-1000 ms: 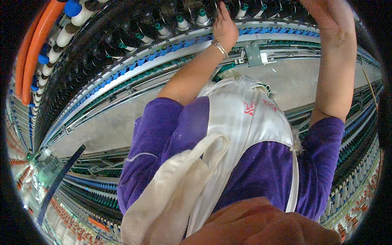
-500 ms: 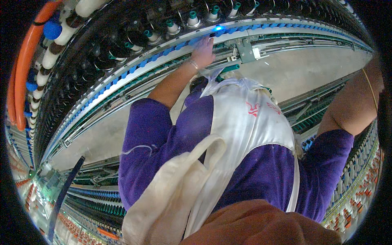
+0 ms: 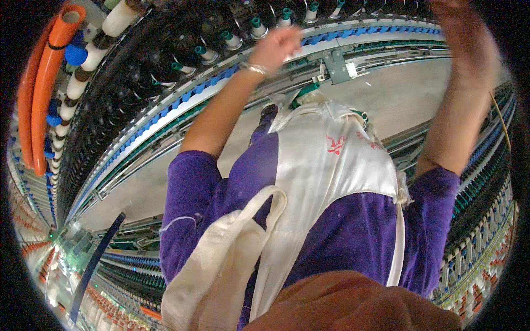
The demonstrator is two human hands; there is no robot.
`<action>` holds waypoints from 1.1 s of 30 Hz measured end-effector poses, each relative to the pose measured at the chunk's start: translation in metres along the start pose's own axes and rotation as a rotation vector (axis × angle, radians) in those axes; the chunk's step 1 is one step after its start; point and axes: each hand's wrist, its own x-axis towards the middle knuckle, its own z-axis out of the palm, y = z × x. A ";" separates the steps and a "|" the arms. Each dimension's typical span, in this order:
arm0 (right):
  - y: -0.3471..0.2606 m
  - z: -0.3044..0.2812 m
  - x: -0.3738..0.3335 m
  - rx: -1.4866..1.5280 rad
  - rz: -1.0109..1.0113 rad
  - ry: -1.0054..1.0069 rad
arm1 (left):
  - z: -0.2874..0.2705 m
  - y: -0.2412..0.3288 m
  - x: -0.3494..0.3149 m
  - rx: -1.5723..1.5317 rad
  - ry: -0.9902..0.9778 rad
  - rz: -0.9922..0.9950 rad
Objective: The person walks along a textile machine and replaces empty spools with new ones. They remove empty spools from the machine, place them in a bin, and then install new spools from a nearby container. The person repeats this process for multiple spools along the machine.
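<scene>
My left hand point(image 3: 277, 47) is raised over the blue-capped rail point(image 3: 326, 36) of the spinning machine, close to the row of bobbins. Its fingers are curled together and slightly blurred; anything between them is too small to make out. Just behind it stand white bobbins with green tops point(image 3: 258, 27). My right hand point(image 3: 450, 12) reaches up at the upper right edge, dark and smeared, with its fingers hidden. In the white apron point(image 3: 314, 149) on my front there are green tubes point(image 3: 305, 95) sticking out at the top.
Orange tubes point(image 3: 48, 88) hang at the far left beside a row of white rovings point(image 3: 77, 85). A grey bracket point(image 3: 335, 66) sits on the machine's front rail. Behind me runs another machine with rows of bobbins point(image 3: 469, 193). Grey floor point(image 3: 403, 94) lies between.
My left hand has lifted off the blue-capped rail, its fingers now curled. My right forearm has swung upward and left, toward the machine. The blue light by the rail is no longer seen.
</scene>
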 end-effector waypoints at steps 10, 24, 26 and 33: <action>0.277 0.058 -0.109 -0.391 0.635 -0.132 | -0.043 0.187 0.050 -1.194 0.031 0.111; 0.141 0.104 -0.020 -1.329 -0.069 -0.438 | -0.023 0.187 0.057 -1.220 0.479 0.243; 0.141 0.105 -0.014 -1.433 -0.189 -0.424 | -0.020 0.185 0.043 -1.024 0.496 0.292; 0.089 0.142 0.038 -1.716 -0.665 -0.534 | -0.027 0.190 0.052 -1.148 0.380 0.427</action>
